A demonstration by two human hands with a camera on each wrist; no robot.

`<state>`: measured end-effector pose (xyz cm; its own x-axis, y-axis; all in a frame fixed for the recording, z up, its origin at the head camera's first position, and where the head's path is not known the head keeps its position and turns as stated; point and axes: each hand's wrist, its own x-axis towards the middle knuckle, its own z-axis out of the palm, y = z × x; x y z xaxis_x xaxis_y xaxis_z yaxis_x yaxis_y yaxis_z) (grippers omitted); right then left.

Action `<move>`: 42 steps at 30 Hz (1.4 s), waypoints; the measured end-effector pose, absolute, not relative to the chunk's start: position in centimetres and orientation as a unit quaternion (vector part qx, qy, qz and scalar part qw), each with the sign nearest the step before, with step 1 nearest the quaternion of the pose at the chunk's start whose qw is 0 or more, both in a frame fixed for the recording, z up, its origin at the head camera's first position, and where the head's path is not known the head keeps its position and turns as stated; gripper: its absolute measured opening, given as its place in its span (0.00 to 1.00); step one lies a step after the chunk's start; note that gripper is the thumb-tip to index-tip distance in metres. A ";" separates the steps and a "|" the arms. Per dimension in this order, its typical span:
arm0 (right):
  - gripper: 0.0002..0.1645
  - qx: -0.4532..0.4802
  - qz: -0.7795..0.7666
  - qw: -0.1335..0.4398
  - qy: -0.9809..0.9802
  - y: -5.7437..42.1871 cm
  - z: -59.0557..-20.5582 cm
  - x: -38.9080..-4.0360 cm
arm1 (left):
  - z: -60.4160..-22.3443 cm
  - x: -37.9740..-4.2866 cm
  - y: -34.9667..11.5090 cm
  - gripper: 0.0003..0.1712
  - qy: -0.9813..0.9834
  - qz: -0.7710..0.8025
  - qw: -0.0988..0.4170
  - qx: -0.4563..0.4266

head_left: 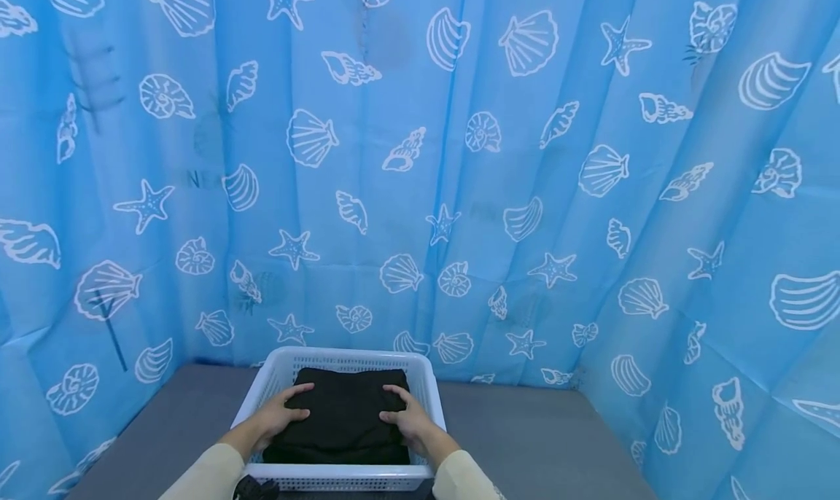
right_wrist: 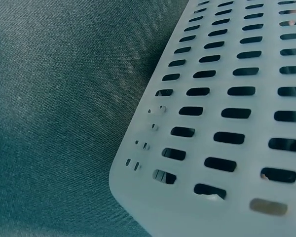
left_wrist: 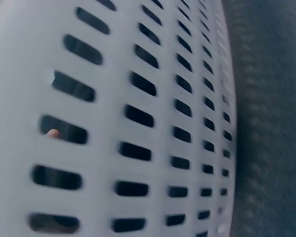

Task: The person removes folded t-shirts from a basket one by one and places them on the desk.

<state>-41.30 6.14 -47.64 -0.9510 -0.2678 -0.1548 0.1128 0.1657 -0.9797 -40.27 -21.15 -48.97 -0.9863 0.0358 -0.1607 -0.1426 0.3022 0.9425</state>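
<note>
Two hands, left (head_left: 278, 416) and right (head_left: 413, 420), grip the cloth (head_left: 346, 412) between the basket's (head_left: 341, 471) side rims, apparently settling or lifting it; the next move calls for level support.

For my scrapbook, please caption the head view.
Left hand and right hand rest on black cloth in a white basket before a blue seashell curtain.
</note>
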 end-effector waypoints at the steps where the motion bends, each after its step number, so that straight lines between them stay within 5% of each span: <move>1: 0.33 -0.050 -0.646 0.148 0.747 6.1 -47.7 -41.2 | -49.0 -40.2 -21.3 0.34 0.801 0.593 0.077 -0.035; 42: 0.40 -0.078 -0.723 0.197 0.658 9.4 -44.0 -40.5 | -45.9 -38.4 -21.6 0.39 0.724 0.683 0.100 0.008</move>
<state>-40.52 9.37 -43.97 -0.9105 -0.3870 -0.1456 0.1815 -0.0578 -0.9817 -38.42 -21.61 -45.91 -0.9799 0.1479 -0.1339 -0.1251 0.0674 0.9899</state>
